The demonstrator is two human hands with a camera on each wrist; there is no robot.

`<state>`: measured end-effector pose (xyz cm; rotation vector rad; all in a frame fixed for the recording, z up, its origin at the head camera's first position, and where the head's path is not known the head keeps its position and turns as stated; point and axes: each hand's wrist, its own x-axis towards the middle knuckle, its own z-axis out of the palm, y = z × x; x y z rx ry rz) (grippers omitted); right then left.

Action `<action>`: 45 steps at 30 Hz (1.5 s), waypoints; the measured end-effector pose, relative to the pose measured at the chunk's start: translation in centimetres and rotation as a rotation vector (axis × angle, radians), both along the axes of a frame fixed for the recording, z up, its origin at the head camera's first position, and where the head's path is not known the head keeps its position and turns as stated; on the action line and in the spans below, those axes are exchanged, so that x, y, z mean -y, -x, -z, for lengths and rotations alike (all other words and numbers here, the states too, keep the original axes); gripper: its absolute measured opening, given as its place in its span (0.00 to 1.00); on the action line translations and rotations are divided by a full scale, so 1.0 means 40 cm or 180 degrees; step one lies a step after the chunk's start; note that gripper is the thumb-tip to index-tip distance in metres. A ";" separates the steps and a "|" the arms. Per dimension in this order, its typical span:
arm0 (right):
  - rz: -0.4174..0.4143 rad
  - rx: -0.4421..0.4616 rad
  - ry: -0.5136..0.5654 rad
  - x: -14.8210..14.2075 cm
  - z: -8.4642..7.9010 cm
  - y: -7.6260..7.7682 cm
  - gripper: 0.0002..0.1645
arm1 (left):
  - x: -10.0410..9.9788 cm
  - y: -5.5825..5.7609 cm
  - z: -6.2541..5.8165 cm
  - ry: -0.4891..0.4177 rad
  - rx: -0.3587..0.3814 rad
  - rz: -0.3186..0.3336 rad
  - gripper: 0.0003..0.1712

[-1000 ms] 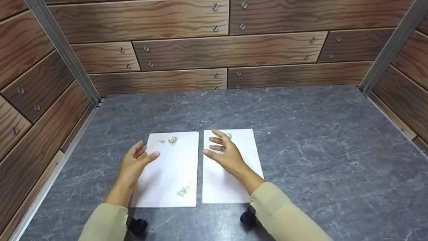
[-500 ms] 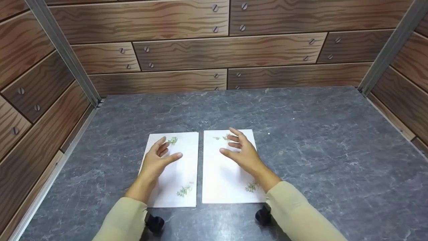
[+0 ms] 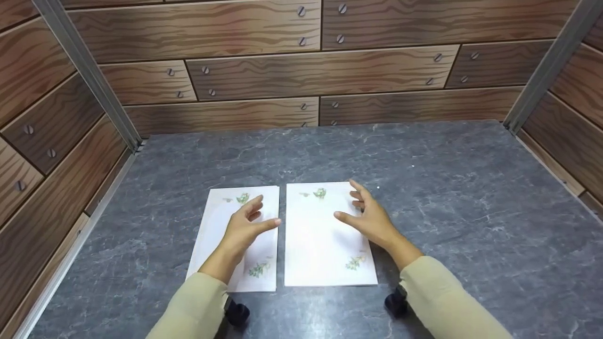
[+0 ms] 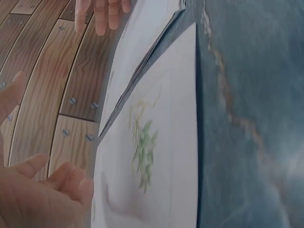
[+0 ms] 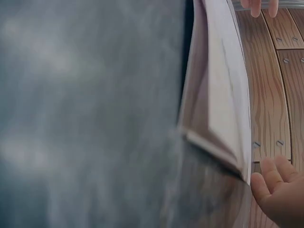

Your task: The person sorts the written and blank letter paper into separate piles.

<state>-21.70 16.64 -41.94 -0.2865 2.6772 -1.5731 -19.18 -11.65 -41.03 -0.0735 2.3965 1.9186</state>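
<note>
Two white paper stacks lie side by side on the table, each printed with small green leaf sprigs. Above the left stack [image 3: 212, 221] hovers my left hand [image 3: 242, 230], fingers loosely bent and thumb pointing right. My right hand [image 3: 374, 223] is over the right edge of the right stack [image 3: 313, 240], its thumb reaching in over the paper. Neither hand holds anything. In the left wrist view a leaf print [image 4: 146, 154] shows near the corner of the closer sheet [image 4: 183, 156]. Layered paper edges [image 5: 223, 109] with a gap between them appear in the right wrist view.
The dark grey marbled table [image 3: 461, 212] extends around the stacks, with a narrow strip of it between them. Wood-patterned walls [image 3: 264, 75] with metal corner posts [image 3: 89, 80] enclose the back and sides. Tiny white specks [image 3: 378, 187] lie beyond the right stack.
Both hands have moved to the right above the papers. The right hand has gone from over the right stack to its right edge, uncovering its prints. The stacks have stayed in place.
</note>
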 end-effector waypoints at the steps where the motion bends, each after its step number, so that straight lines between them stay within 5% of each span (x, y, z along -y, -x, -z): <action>1: 0.0011 -0.0007 -0.0052 -0.006 0.001 0.000 0.53 | -0.005 0.000 0.001 0.0000 -0.0002 0.0030 0.47; 22: 0.0235 0.0182 -0.0659 -0.056 0.010 -0.020 0.52 | -0.073 -0.001 0.013 -0.0050 0.0280 0.0350 0.48; 45: 0.0401 0.0383 -0.0297 -0.062 0.017 -0.031 0.44 | -0.088 0.003 0.021 -0.0337 0.0381 0.0184 0.44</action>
